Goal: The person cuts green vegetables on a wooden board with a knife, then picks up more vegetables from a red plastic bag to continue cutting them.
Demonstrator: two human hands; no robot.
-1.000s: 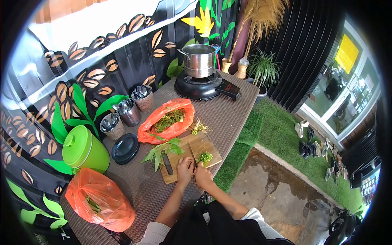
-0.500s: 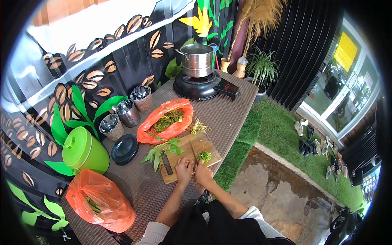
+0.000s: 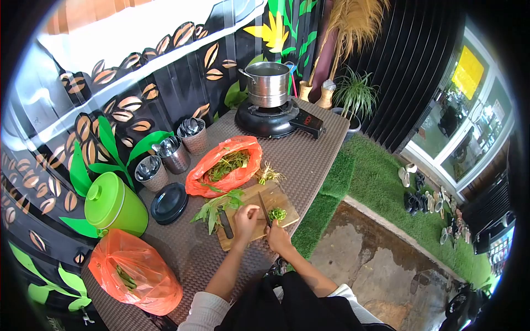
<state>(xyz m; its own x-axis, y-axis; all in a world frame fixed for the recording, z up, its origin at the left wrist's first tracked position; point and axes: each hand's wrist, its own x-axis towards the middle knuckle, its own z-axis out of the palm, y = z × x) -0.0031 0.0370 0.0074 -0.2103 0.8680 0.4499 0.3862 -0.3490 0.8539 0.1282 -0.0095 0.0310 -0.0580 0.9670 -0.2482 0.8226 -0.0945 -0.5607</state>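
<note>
My right hand (image 3: pixel 278 238) is closed around the handle of a kitchen knife (image 3: pixel 263 204), whose blade points away from me over the wooden cutting board (image 3: pixel 282 197). Just right of the blade lies a small heap of chopped greens (image 3: pixel 277 214). Over the board's left part, my left hand (image 3: pixel 244 222) has its fingers curled in; whether something small is between them is hidden. Beside it, a dark handle (image 3: pixel 226 224) rests on the board. Leafy green stems (image 3: pixel 212 209) lie across the board's left edge and the table.
Beyond the board sit an orange bag of greens (image 3: pixel 193 182) and rooty stem ends (image 3: pixel 269 174). A steel pot (image 3: pixel 268 85) stands on a black stove (image 3: pixel 265 122). Left are cutlery cups (image 3: pixel 175 156), black plates (image 3: pixel 169 203), a green container (image 3: pixel 113 204) and another orange bag (image 3: pixel 138 276).
My left hand has moved up and away from the knife, toward the leafy stems. My right hand, still holding the knife, has shifted only slightly.
</note>
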